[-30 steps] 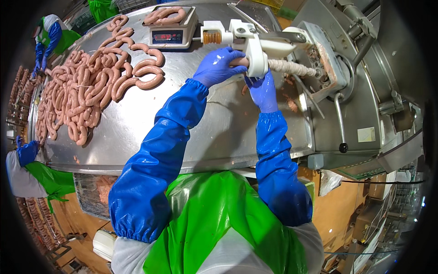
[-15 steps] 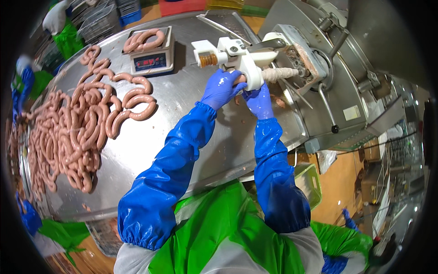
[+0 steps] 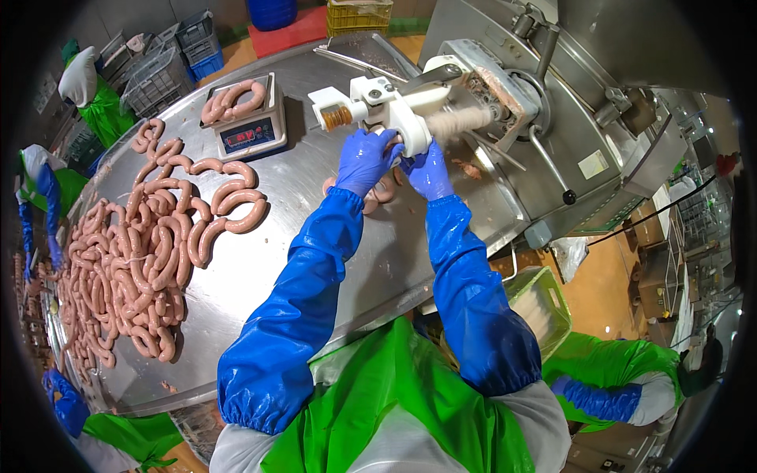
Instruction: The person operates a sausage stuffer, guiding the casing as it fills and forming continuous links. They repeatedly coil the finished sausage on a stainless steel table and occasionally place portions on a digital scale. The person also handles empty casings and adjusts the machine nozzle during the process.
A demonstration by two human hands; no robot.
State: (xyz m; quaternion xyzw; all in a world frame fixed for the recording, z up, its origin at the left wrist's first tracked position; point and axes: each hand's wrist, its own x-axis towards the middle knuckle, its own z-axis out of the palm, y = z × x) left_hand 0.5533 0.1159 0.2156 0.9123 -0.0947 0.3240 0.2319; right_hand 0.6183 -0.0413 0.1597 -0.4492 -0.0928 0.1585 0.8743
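Note:
Both my hands wear blue-violet gloves and work at the white outlet head (image 3: 410, 130) of a sausage filler. My left hand (image 3: 365, 162) curls its fingers round the sausage at the outlet; most of that sausage is hidden by the glove. Against the lower edge of the head, my right hand (image 3: 430, 171) is closed, its thumb on the white ring and its other fingers partly hidden. Gathered pale casing (image 3: 459, 121), blurred, sits on the tube between head and machine. Fresh sausage links (image 3: 384, 189) lie on the steel table below my left hand.
A large heap of linked sausages (image 3: 130, 268) covers the table's left side. Behind it stands a scale (image 3: 251, 134) with a sausage coil on top. The steel filling machine (image 3: 576, 173), with a lever, flanks the table's right. Several co-workers in green aprons stand around.
Sausage links now show on the table beneath my left hand, where none lay before. The casing on the tube has become blurred. My hands stay at the outlet head while the view has shifted.

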